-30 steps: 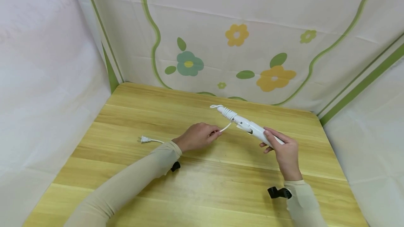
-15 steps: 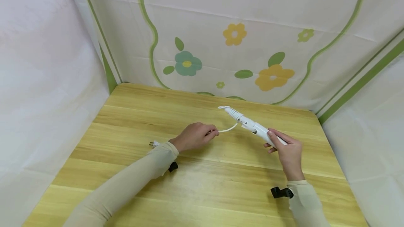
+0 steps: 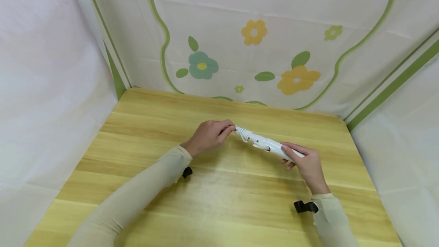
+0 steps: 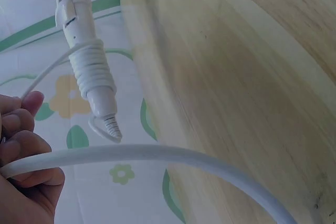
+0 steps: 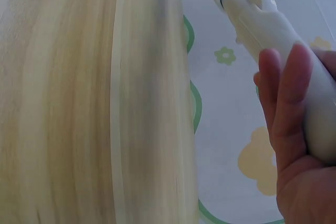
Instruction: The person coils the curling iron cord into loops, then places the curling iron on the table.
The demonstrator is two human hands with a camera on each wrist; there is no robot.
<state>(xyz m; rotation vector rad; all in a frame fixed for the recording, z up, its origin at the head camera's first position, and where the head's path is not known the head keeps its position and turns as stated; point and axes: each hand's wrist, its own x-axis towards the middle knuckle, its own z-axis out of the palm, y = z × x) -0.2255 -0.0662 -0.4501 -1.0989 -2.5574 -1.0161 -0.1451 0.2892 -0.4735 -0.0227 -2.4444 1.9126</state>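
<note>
A white wand-shaped appliance that looks like a curling iron (image 3: 271,147) is held above the table, tilted, its far end toward the left. My right hand (image 3: 306,165) grips its thick smooth end, the fingers curled round it in the right wrist view. White cord (image 4: 93,72) is wound in several turns about the other end, near the ribbed cord sleeve (image 4: 112,127). My left hand (image 3: 210,135) pinches the cord's free run right beside that end. From its curled fingers a loose length of cord (image 4: 157,153) arcs across the left wrist view. The plug is out of sight.
The wood-grain table (image 3: 219,209) spreads beneath both hands. Behind it hangs a pale cloth (image 3: 223,18) printed with flowers, and plain white cloth (image 3: 51,87) closes the left side. Black wrist pieces (image 3: 305,207) sit by both cuffs.
My left hand has risen and carried the cord up to the wound end. The appliance shifted right, then came back left and lower. The plug has slid rightward out of sight.
</note>
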